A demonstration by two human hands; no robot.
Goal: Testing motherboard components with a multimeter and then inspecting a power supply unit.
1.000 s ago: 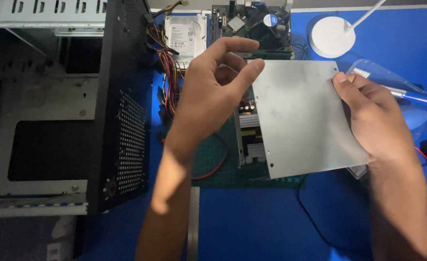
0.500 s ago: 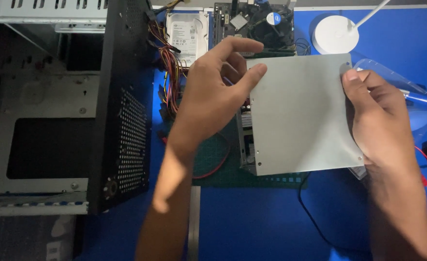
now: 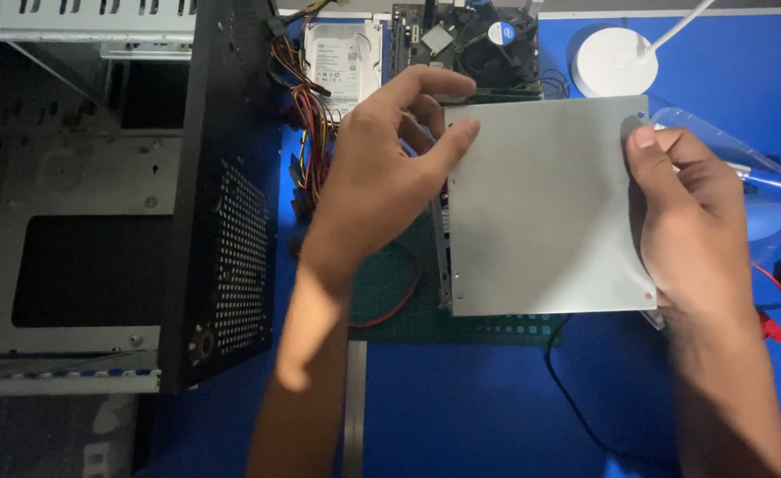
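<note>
A flat grey rectangular metal box (image 3: 545,208) was held between two hands above the blue bench (image 3: 461,407).

Its left edge was pinched by the left hand (image 3: 381,181), its right edge gripped by the right hand (image 3: 691,230); an open black computer case (image 3: 222,204) lay by the bench's left edge.

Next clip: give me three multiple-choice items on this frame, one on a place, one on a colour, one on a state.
1. Where is the open black computer case?
A. left of the hands
B. right of the hands
C. under the plate

2. What colour is the table surface?
A. red
B. blue
C. white

3. How is the flat grey metal plate held?
A. lying untouched
B. by one hand
C. by both hands at opposite edges

Key: 1 A, the case fills the left side. 2 B, blue shows all around. 3 C, the left hand and right hand each grip an edge.
</note>
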